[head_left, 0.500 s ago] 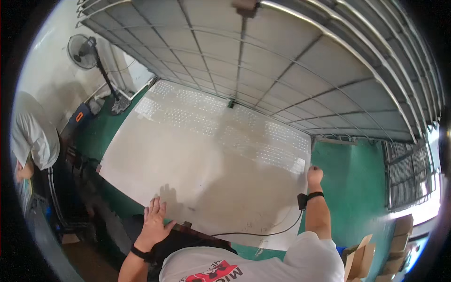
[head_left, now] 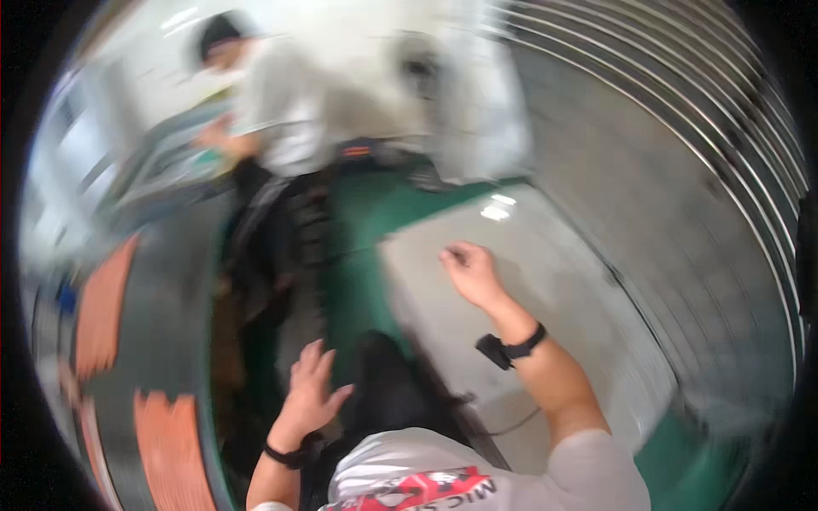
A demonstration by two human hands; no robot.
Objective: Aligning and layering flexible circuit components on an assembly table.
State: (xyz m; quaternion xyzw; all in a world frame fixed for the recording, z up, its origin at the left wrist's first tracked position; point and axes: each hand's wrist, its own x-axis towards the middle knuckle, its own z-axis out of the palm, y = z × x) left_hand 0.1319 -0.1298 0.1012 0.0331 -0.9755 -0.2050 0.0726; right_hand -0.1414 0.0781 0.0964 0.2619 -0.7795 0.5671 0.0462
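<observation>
My left hand [head_left: 308, 393] is held in the air at the lower middle, fingers spread, with nothing in it. Above the far part of a large pale flat board [head_left: 460, 341], my right hand [head_left: 473, 277] has its fingers curled closed. A small dark patch shows between the fingers, too blurred to name. Black bands circle both wrists, and a small black box [head_left: 494, 350] is fixed to the right one. From near that box a dark cable [head_left: 515, 423] runs across the board's near part. Bright glare lies on the board's far end.
A metal wire rack [head_left: 682, 136] rises along the board's right side. To the left, a long dark table [head_left: 170, 281] carries orange ridged pieces [head_left: 170, 447]. Another person [head_left: 285, 102] works at the back left. A blurred fan [head_left: 417, 64] stands at the back.
The view has swung left, bringing the table, the orange pieces and more of the other person into sight. My right hand has moved from the board's right edge to over its far part.
</observation>
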